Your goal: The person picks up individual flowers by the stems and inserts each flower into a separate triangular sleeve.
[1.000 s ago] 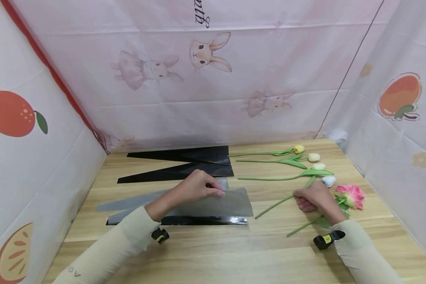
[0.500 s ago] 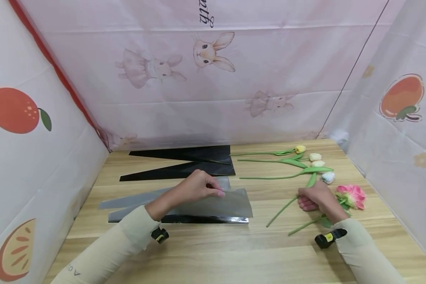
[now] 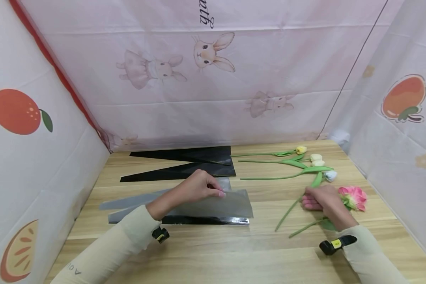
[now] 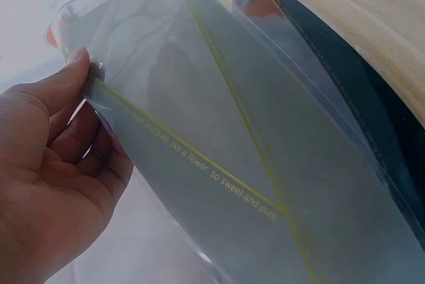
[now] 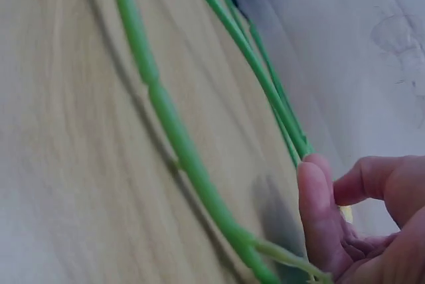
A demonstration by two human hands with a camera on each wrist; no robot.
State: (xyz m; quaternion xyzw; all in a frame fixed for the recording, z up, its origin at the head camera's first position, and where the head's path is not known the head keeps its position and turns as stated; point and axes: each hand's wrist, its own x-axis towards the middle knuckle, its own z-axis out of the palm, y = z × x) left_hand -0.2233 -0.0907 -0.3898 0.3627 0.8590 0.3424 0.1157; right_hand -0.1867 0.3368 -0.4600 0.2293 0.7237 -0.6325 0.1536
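My left hand (image 3: pixel 198 187) pinches the upper edge of a grey translucent flower sleeve (image 3: pixel 230 205) between thumb and fingers. In the left wrist view, yellow lines and small lettering run across the sleeve (image 4: pixel 199 98), whose raised edge is at the thumb tip. On the right of the table, my right hand (image 3: pixel 324 201) pinches the green stem of a tulip (image 3: pixel 287 216) with a pale blue-white bloom; part of the stem is hidden by the hand. A pink rose (image 3: pixel 355 197) lies beside that hand, and its thick stem (image 5: pixel 172 125) crosses the right wrist view.
Two black tapered sleeves (image 3: pixel 213 154) lie at the back left, and a shiny black strip (image 3: pixel 206 221) shows under the grey sleeve. Several tulips, one a yellow tulip (image 3: pixel 301 150), lie at the back right. Printed curtains (image 3: pixel 156 118) enclose the wooden table (image 3: pixel 234 256).
My right hand has drawn slightly right, and the held tulip's stem end has swung right and toward me. My left hand has kept its hold on the sleeve without visible movement.
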